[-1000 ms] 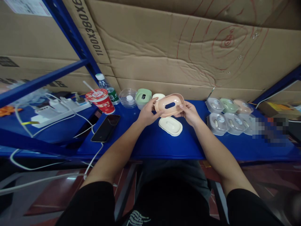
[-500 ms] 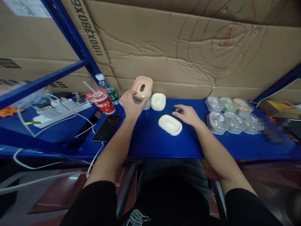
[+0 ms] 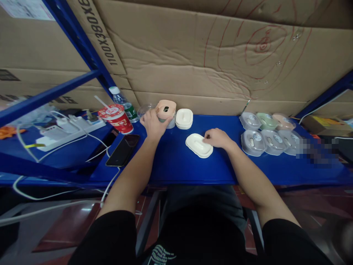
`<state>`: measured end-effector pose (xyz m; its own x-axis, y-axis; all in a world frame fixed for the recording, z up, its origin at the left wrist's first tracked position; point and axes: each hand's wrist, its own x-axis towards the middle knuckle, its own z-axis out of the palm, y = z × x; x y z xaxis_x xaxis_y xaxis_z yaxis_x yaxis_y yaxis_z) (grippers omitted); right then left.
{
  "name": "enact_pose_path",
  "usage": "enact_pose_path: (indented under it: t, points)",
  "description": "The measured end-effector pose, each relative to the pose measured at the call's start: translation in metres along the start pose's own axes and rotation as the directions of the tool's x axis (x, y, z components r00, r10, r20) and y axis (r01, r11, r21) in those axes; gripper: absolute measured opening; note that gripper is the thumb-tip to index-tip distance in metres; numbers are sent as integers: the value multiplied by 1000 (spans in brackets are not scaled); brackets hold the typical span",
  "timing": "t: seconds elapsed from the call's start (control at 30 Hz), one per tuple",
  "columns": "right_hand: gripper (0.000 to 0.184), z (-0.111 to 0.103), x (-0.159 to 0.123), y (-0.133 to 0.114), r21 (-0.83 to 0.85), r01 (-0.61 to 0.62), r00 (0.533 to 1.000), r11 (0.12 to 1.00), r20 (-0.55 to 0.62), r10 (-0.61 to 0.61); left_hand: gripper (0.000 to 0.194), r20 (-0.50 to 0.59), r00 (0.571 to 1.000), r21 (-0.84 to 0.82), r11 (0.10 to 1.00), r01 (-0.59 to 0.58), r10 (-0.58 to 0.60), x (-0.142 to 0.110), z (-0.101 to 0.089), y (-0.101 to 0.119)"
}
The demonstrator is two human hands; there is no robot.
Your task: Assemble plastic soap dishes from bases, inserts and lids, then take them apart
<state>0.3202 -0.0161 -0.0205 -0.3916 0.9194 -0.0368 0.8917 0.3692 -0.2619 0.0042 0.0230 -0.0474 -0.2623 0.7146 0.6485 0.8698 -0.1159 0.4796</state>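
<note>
My left hand grips a peach plastic tray with a slot in its middle and holds it on top of a stack at the back of the blue shelf. A green piece shows just under the peach tray. My right hand rests with curled fingers on the right end of a cream oval tray lying flat on the shelf. Right of the peach tray stands a short stack of cream trays.
Several clear-lidded packed boxes sit at the right. At the left stand a red paper cup, a water bottle, a black phone, a power strip and cables. Cardboard sheets wall the back.
Both hands held the peach tray over the cream one. My left hand carried it left and back onto the stack; my right hand let go and came down on the cream tray.
</note>
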Motion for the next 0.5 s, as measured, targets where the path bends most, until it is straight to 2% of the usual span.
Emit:
enact_pose_path:
  t: [0.17,0.3,0.4,0.5]
  points:
    - [12,-1,2,0,72,-59,997,996,-44,62,77,20,1000,-19,1000,-17,18,-1,1,0]
    - [12,0,3,1,284,-94,986,954,-110,129,82,5,1000,-42,999,-30,30,-2,1,1]
    - [13,1,11,2,460,-130,957,879,-173,232,82,-13,999,-61,997,-48,47,-2,1,2]
    - [12,-4,31,-1,518,-179,918,836,-218,332,82,-1,999,-86,995,-53,53,-3,3,2]
